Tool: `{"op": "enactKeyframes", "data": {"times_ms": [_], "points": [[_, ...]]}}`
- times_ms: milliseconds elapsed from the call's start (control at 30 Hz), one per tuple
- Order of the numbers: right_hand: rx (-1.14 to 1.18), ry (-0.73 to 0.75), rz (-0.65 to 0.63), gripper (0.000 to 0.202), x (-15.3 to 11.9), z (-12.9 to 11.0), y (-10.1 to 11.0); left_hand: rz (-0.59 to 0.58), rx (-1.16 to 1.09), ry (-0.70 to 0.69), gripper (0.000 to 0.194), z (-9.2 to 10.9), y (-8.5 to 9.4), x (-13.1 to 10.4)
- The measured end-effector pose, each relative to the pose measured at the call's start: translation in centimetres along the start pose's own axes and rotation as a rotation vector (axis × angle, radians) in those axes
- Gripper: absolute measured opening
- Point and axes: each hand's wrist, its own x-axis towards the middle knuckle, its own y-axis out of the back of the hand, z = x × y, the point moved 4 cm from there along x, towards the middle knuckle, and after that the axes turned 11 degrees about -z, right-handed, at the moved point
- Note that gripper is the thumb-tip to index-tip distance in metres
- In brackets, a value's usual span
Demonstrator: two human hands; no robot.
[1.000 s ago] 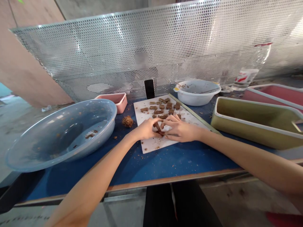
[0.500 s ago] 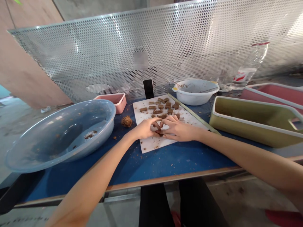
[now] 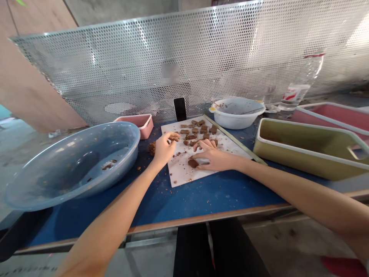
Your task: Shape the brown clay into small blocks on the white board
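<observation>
Between the thumb and a finger of my right hand (image 3: 211, 157) is a brown lump (image 3: 193, 163), low over the front part of a white board (image 3: 181, 177). My left hand (image 3: 166, 146) is raised above the board's left edge, its fingers bent and apart, with nothing visible in them. Several brown molded pieces (image 3: 195, 130) lie on the back half of the board, among small crumbs. A rough brown ball (image 3: 151, 148) sits left of the board, partly behind my left hand.
A large blue basin (image 3: 72, 165) stands at the left, near a small pink container (image 3: 145, 127). A phone (image 3: 180, 109) leans against the perforated metal screen (image 3: 138, 69). At the right are a white bowl (image 3: 236, 120), a green bin (image 3: 305, 157), a pink bin (image 3: 331, 109) and a bottle (image 3: 296, 90).
My left hand has moved up and left, away from my right hand, and its fingers have parted. My right hand stays almost in place, and the brown lump has come into view.
</observation>
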Motion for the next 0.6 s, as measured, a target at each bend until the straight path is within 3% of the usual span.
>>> {"op": "enactKeyframes", "data": {"times_ms": [167,400,600], "points": [[0.029,-0.088,0.036,0.034,0.3,-0.5,0.3,0.140,0.002,0.087,0.033,-1.2,0.4,0.0],[0.038,-0.095,0.107,0.039,0.0,-1.3,0.3,0.128,0.023,0.077,0.033,-1.0,0.2,-0.1],[0.116,-0.131,0.144,0.026,0.4,-1.1,-0.2,0.119,0.017,0.064,0.032,-0.9,-0.1,-0.2]]}}
